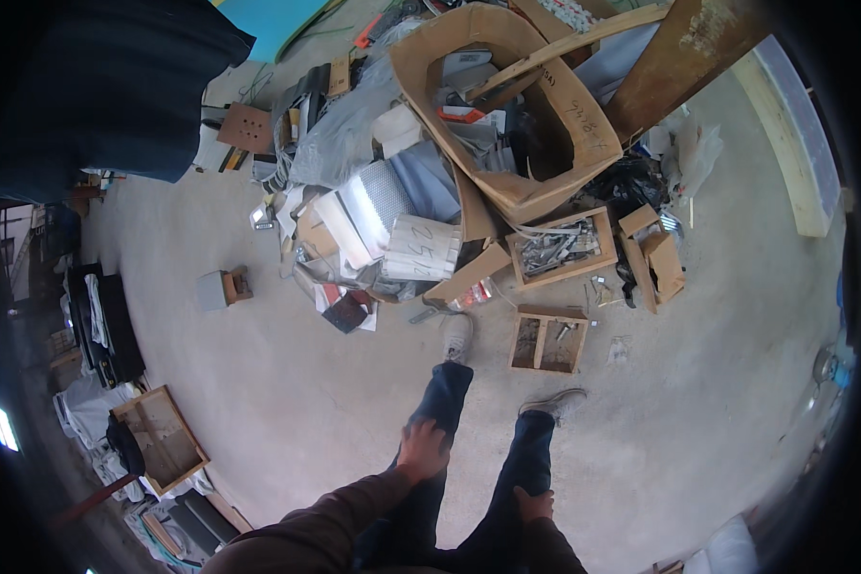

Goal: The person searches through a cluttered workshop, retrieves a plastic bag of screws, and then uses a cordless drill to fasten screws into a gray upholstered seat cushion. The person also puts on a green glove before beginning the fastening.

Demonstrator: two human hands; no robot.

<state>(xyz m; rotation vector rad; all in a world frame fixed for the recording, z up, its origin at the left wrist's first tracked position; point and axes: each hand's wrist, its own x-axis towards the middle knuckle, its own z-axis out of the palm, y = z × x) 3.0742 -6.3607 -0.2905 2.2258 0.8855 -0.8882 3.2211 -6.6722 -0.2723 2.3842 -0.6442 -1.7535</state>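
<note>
My left hand rests on my left knee, fingers spread over the dark blue trousers, holding nothing. My right hand lies against my right thigh, with nothing visible in it; some of its fingers are hidden. A small two-part wooden tray, with dust and a few small metal pieces inside, sits on the floor just ahead of my right shoe. My left shoe is at the edge of the heap. Beyond the tray stands a wooden box full of metal bits.
A large torn cardboard box tops a heap of mixed scrap. Among it are plastic sheeting and a white panel. A small grey box lies left. A wooden drawer leans at the lower left. A plank stands far right.
</note>
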